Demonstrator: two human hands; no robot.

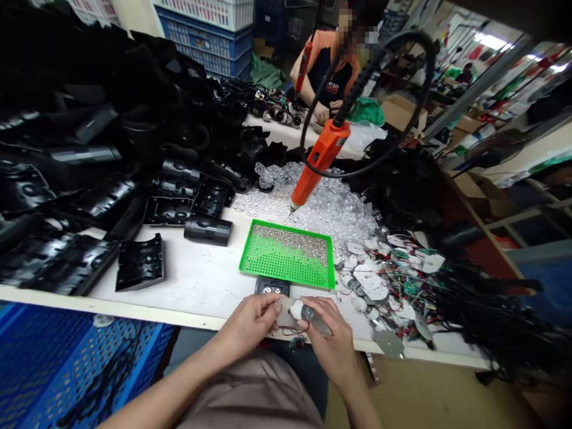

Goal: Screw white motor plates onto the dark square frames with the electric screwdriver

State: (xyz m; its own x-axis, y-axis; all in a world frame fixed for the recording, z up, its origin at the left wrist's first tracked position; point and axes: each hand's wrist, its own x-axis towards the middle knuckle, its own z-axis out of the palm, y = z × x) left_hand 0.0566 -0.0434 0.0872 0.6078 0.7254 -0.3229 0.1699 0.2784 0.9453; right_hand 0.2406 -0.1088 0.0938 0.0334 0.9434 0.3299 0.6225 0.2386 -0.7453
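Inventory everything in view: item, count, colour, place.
Driver: one, orange, above bench
Bench: one, white, centre
Tray: one, green, bench centre
Metal bits: many, silver, in tray
Plastic parts: many, clear, behind tray
Shells: many, black, left
Wired discs: many, pale, right
Crates: several, blue/white, left
Cartons: several, brown, back right
People: two, dark/orange clothes, back
Flat piece: one, grey, front
Cylinder: one, white-tipped, front
Left hand: one, front
Right hand: one, front
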